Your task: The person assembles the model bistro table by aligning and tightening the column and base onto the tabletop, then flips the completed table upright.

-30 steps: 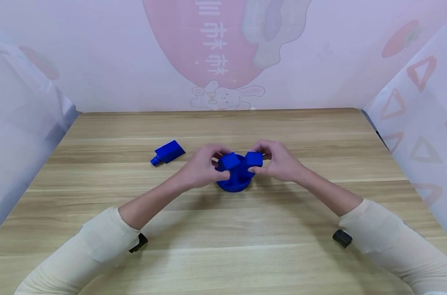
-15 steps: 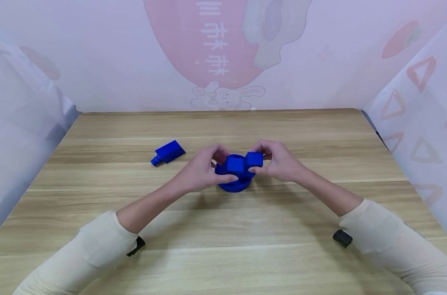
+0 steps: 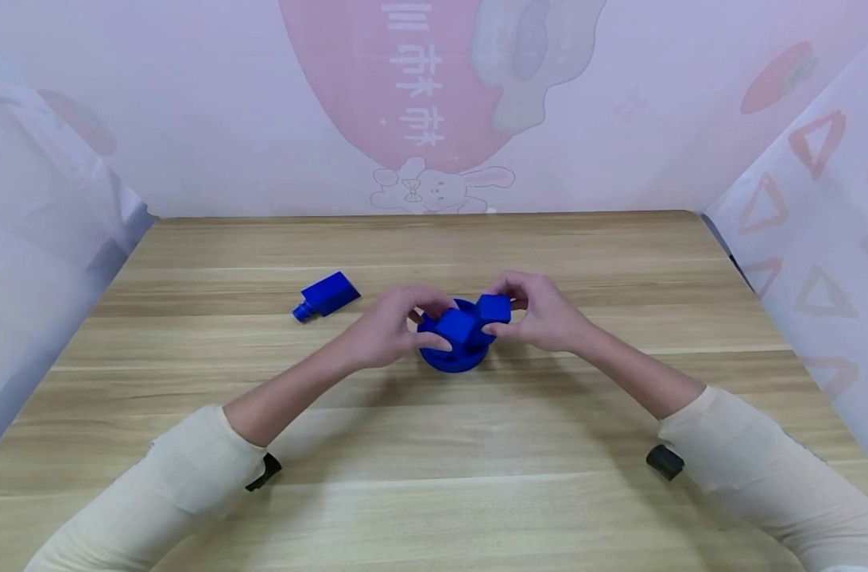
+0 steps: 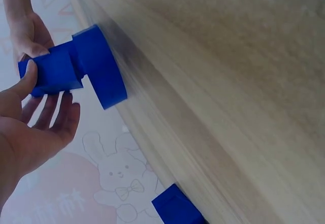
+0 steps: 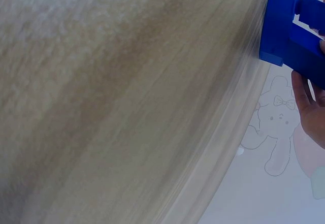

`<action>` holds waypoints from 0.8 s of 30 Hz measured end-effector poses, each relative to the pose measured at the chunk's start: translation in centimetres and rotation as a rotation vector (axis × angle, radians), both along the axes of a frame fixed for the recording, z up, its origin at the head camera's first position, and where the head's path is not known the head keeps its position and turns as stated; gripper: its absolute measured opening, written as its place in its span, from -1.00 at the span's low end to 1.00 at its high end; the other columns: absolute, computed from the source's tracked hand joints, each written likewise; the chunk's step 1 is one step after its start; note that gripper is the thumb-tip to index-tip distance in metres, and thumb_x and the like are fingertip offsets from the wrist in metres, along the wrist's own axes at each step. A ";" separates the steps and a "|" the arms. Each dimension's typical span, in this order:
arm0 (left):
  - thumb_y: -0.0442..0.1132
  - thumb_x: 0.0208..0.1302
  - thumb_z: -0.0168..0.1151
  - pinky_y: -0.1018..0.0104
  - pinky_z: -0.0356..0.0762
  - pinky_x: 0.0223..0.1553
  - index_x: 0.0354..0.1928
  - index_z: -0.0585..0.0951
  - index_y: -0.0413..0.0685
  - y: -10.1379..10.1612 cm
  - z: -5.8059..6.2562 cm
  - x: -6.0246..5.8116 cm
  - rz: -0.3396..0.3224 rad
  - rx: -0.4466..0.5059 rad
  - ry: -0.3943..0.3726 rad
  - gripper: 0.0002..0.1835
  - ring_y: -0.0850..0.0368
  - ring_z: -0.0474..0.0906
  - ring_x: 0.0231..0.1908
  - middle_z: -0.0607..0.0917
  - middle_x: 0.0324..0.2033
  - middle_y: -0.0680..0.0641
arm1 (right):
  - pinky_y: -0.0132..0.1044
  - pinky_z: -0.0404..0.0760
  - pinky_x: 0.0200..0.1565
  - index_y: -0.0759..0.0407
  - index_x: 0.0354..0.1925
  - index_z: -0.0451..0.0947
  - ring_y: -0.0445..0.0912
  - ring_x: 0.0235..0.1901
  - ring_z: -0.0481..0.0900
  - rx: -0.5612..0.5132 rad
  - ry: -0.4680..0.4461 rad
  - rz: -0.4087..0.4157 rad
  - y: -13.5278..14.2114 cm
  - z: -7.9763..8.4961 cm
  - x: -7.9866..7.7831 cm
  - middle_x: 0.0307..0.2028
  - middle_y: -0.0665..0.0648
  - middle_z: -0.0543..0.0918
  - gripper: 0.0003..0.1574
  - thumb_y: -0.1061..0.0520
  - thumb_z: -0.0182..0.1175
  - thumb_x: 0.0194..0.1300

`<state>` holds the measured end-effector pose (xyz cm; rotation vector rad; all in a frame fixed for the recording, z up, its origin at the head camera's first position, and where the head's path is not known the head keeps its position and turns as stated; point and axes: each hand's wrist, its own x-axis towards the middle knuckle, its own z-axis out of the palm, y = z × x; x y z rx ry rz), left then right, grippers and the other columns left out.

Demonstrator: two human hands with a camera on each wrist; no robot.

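Blue bottle-shaped block on the left (image 3: 455, 326) sits over the round blue base (image 3: 454, 363), mid-tabletop (image 3: 477, 492); left hand (image 3: 394, 327) pinches it, thumb on near side, fingers on far side; its narrow neck points down at the base in left wrist view, can't tell if fully seated; second blue block (image 3: 494, 308), just beside it on the right, also over the base; right hand (image 3: 539, 314) grips that one between thumb and fingers; hands near each other, one on either side of the base; base lies flat on the wood-grain surface; third blue bottle-shaped piece (image 3: 328, 294) lies on its side, left of the base and apart from it, ridged neck toward near left; cream sleeves (image 3: 201, 457) on both arms, small black device (image 3: 665, 462) near the right cuff; pale backdrop (image 3: 620, 167) behind, printed with bunny (image 3: 437, 189) and strawberry.
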<state>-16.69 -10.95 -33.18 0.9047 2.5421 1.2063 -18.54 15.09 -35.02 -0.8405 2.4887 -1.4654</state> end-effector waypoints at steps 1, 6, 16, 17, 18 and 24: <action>-0.30 0.20 0.55 0.03 0.67 0.03 0.14 0.65 -0.28 0.0 0.1 0.0 -0.002 -0.005 -0.009 -0.52 -0.06 0.65 -0.02 0.73 0.00 -0.18 | -0.03 0.73 0.02 0.42 -0.09 0.61 0.01 -0.20 0.67 0.001 0.000 -0.001 0.0 0.0 0.0 -0.19 0.26 0.70 -0.60 0.36 0.51 0.11; -0.18 0.08 0.65 0.05 0.66 0.06 0.15 0.58 -0.27 0.3 0.0 0.3 0.044 -0.050 -0.009 -0.37 -0.06 0.64 -0.01 0.72 -0.02 -0.18 | 0.00 0.73 0.02 0.42 -0.08 0.61 0.01 -0.19 0.67 0.012 0.005 -0.003 0.0 0.0 0.0 -0.18 0.25 0.71 -0.59 0.35 0.52 0.11; -0.13 0.08 0.64 0.08 0.69 0.03 -0.04 0.57 -0.19 0.8 0.0 0.7 0.067 -0.087 0.063 -0.48 -0.03 0.62 -0.07 0.70 -0.10 -0.14 | -0.12 0.75 -0.03 0.44 -0.09 0.61 0.00 -0.21 0.67 -0.005 0.000 0.008 0.0 0.0 0.0 -0.20 0.26 0.70 -0.60 0.38 0.52 0.11; -0.18 0.08 0.63 0.07 0.69 0.03 -0.03 0.58 -0.20 0.7 0.0 0.7 0.053 -0.080 0.064 -0.50 -0.03 0.62 -0.06 0.70 -0.10 -0.14 | -0.11 0.75 -0.02 0.44 -0.09 0.60 0.00 -0.21 0.67 -0.005 -0.001 0.007 0.0 0.0 0.0 -0.20 0.26 0.70 -0.60 0.38 0.52 0.11; -0.22 0.09 0.61 0.06 0.68 0.03 -0.02 0.59 -0.21 0.6 0.1 0.6 0.036 -0.072 0.064 -0.52 -0.04 0.61 -0.05 0.70 -0.09 -0.15 | -0.09 0.74 -0.02 0.44 -0.09 0.60 0.01 -0.21 0.67 -0.006 -0.002 0.007 0.0 0.0 0.0 -0.19 0.26 0.70 -0.60 0.38 0.52 0.11; -0.42 0.11 0.44 0.02 0.66 0.09 0.06 0.64 -0.21 -0.2 0.2 0.3 -0.053 -0.070 0.007 -0.58 -0.07 0.58 0.06 0.70 0.03 -0.16 | -0.05 0.74 0.00 0.43 -0.09 0.60 0.01 -0.21 0.67 0.000 -0.003 0.006 0.0 0.1 -0.1 -0.19 0.25 0.70 -0.59 0.37 0.53 0.10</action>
